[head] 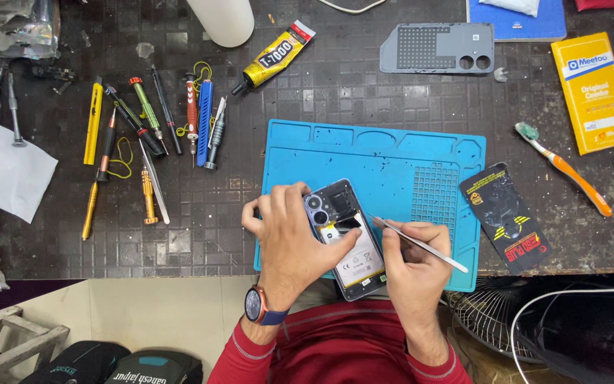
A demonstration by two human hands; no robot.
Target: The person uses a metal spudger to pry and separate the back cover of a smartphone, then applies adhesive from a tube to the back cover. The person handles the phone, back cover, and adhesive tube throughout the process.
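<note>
Blue mat (392, 160) on dark tiled bench (321, 92); left hand (286, 238) grips opened phone (346, 242), right hand (410, 267) pinches tweezers (421, 245)

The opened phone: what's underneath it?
The phone lies on a blue mat, held by the left hand. The mat directly beneath is covered.
</note>
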